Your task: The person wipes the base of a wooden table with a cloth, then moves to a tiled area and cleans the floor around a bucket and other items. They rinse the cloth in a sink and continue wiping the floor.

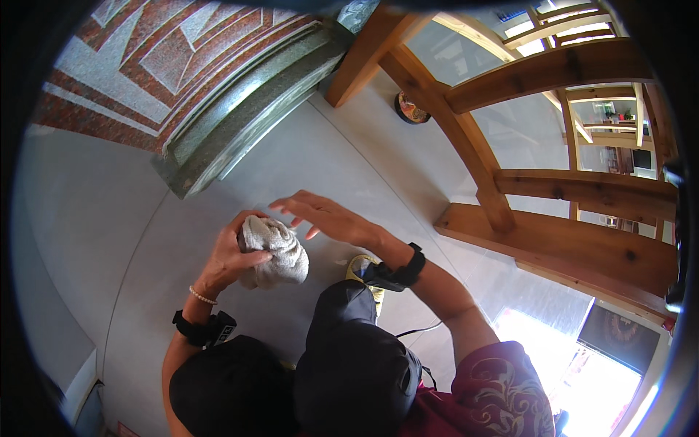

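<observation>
A bunched, off-white cloth [278, 254] is gripped in my left hand [232, 251], its thumb pressed across the near side. Just to the right of the cloth, my right hand [322, 216] hovers with the fingers apart and holds nothing. Both hands are above the grey tiled floor [180, 257], in front of my knees. Beyond them stands a stepped stone base [256, 104] with a red and grey patterned stone face [164, 65].
A wooden frame of beams [453, 125] rises on the right, with a thick bottom beam [568, 246] along the floor. A round patterned object [412, 107] lies behind one post. My shoe [360, 267] is below my right wrist. Bright light enters through a doorway [595, 388] at lower right.
</observation>
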The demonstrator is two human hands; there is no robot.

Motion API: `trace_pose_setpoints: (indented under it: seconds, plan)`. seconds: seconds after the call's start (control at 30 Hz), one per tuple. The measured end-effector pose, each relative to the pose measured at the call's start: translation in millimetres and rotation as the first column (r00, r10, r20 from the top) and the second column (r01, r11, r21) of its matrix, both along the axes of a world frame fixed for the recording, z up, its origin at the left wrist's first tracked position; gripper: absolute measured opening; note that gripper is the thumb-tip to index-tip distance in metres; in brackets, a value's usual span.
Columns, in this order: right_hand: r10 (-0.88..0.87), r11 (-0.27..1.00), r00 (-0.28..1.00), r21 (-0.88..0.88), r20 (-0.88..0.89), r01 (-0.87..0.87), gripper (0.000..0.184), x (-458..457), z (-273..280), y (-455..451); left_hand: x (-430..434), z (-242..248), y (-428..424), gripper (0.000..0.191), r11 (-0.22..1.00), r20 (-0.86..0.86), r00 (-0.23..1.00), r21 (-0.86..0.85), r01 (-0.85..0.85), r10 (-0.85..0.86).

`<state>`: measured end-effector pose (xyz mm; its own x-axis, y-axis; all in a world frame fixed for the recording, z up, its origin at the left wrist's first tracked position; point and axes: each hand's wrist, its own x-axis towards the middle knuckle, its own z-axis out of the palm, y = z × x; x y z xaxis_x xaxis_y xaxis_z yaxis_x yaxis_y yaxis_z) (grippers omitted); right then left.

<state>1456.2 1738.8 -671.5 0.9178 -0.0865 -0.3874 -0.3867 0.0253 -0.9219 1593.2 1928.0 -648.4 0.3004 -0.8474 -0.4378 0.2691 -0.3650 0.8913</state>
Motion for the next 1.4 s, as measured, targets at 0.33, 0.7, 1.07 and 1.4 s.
trace_pose_setpoints:
  seconds: [0.33,0.7,1.07,1.4]
  plan:
    - [-0.932,0.357,0.342,-0.475,-0.12,0.804,0.047,-48.9,-81.2,-221.6,15.4,2.6,19.0,0.05,0.997,-0.025,0.997,0.003,-0.074,0.074]
    - [-0.87,0.452,0.49,-0.473,-0.047,0.757,0.027,-23.1,-77.8,-233.5,13.1,13.0,15.2,0.052,0.988,-0.008,0.989,0.043,-0.15,0.151]
    - [-0.718,0.643,0.696,-0.406,-0.023,0.65,0.043,-3.0,-27.7,-46.4,-22.0,-22.0,-22.2,0.059,0.957,0.073,0.965,-0.168,-0.235,0.25]
    - [-0.432,0.628,0.88,-0.635,0.198,0.451,0.04,29.5,-38.9,19.1,-44.0,-27.6,-8.5,0.054,0.828,-0.112,0.84,-0.144,-0.542,0.531]
